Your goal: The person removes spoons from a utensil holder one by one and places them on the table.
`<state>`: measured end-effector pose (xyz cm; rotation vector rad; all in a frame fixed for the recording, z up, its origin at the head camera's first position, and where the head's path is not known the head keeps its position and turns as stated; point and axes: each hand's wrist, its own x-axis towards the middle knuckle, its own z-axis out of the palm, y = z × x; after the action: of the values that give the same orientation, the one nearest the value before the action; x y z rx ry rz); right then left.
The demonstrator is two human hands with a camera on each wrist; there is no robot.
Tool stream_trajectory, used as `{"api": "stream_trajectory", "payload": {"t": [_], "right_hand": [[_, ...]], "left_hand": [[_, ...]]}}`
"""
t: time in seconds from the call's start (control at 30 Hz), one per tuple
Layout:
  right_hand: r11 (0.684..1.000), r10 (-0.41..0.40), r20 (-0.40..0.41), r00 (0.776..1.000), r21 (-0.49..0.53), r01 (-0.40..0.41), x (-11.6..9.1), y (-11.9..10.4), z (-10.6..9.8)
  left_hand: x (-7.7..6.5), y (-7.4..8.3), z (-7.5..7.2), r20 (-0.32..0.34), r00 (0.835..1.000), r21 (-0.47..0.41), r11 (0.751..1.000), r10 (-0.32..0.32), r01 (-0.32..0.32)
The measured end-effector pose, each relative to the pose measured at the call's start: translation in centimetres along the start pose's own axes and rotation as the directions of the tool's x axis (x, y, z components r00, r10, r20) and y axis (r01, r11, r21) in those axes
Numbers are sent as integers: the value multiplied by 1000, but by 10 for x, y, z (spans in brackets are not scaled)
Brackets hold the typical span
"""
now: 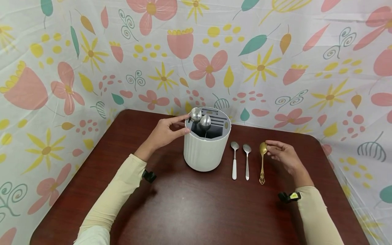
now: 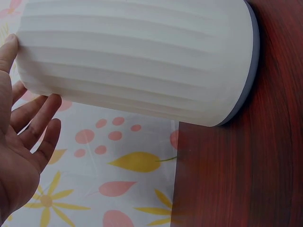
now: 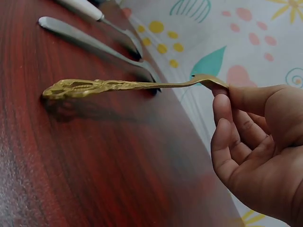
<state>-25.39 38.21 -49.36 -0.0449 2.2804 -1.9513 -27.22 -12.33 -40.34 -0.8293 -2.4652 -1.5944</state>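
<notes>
No text can be read; the yellow label (image 1: 295, 196) on the black right-wrist camera (image 1: 284, 197) is too small.

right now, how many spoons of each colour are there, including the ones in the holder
Gold, ornate-handled spoon: 1
White-handled spoon with silver-coloured bowl: 1
Plain silver-coloured spoon: 1
Silver-coloured spoons bowl-up in the white ribbed holder, handles mostly hidden: 2
Total: 5 spoons

Long cream sleeves (image 1: 111, 194), small black wrist cameras (image 1: 149, 176), yellow label (image 1: 294, 195) on the right one
</notes>
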Motion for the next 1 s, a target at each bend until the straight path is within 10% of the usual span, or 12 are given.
{"api": "stream_trajectory", "payload": {"t": [1.0], "right_hand": [[985,-6,19,1000,-172,9,19,21,9]], "left_hand": [[-1,1,-1,2,1000,12,1000,21,-21]]}}
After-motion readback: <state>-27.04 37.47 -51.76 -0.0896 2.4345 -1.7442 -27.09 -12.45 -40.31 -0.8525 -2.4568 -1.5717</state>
